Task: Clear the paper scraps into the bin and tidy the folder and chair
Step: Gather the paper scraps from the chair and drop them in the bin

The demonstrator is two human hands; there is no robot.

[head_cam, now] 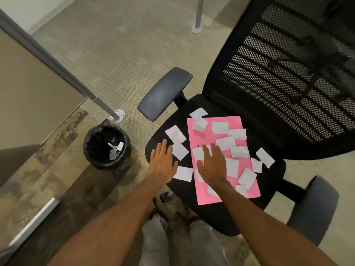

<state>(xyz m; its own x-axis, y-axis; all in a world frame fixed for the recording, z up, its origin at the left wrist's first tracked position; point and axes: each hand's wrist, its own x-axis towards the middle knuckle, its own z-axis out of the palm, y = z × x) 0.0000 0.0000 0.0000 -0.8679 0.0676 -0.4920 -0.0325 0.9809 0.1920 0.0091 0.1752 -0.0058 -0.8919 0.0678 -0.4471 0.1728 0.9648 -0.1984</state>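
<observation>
Task at an early stage. The bin [107, 146], on the floor left of the chair [211, 212], holds a few white scraps; most scraps [224, 143] remain on the seat, many lying on the pink folder [236, 122] and several on bare seat fabric beside it. The folder lies flat across the seat, not yet put away, and the chair stands turned out from the desk, so both tidying steps are judged outstanding. Left hand [163, 162] is palm down at the seat's left edge, fingers extended and together, touching or just beside two scraps, grasping nothing. Right hand [213, 164] is palm down on the folder, fingers spread flat over scraps, nothing pinched or gripped. Both forearms reach forward and down, in a posture consistent with sweeping the scraps together.
</observation>
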